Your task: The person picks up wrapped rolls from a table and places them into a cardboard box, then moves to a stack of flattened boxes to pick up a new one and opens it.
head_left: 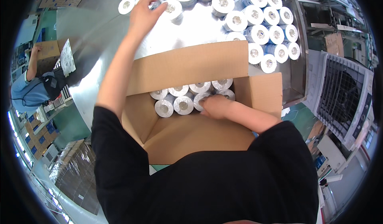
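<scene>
Partly obscuring one of the white rolls toward the desk's far edge, the left hand curved with thumb and fingers apart; whether it gripped could not be told. Inside the cardboard box by the near edge, the right hand overlapped a wrapped roll, its grasp hidden. The farthest rolls were cut off.

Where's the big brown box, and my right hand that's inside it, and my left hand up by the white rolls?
Brown box (189,68): head view, on its far flap.
Right hand (217,106): head view, on its back.
Left hand (144,17): head view, on its back.
</scene>
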`<state>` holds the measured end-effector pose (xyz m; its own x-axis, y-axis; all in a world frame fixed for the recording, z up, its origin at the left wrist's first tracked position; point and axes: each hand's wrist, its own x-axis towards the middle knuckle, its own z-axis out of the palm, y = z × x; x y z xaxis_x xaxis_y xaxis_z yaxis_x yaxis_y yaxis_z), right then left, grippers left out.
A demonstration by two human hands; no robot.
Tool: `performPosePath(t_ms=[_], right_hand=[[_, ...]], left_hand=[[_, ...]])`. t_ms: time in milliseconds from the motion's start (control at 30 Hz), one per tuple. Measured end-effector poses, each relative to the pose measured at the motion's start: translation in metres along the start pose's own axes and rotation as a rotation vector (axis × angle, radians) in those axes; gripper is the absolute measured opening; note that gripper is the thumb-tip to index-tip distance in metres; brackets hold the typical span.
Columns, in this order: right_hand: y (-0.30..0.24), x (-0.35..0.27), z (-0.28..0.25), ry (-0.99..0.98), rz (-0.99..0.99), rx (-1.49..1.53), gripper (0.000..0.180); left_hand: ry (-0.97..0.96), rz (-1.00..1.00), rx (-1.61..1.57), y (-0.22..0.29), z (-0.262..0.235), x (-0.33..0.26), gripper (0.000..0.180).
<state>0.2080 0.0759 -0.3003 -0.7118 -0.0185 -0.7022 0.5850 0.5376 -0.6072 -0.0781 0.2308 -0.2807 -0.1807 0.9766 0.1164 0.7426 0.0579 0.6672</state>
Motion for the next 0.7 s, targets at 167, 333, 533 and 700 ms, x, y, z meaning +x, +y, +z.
performPosePath(t_ms=[167,333,533,700], right_hand=[[0.015,-0.085,-0.062,1.112,-0.191,0.630,0.022],[0.165,-0.146,-0.024,1.543,0.851,0.557,0.028],[0.263,-0.118,0.014,0.813,1.069,0.496,0.080],[0.306,-0.089,0.052,1.218,0.921,0.496,0.077]], left_hand=[[-0.424,-0.258,0.681,-0.143,0.064,0.053,0.087],[-0.302,-0.277,0.853,-0.119,0.117,0.062,0.062],[-0.447,-0.314,0.566,-0.097,0.032,0.077,0.055],[-0.232,-0.220,0.013,-0.028,-0.105,0.018,0.040]])
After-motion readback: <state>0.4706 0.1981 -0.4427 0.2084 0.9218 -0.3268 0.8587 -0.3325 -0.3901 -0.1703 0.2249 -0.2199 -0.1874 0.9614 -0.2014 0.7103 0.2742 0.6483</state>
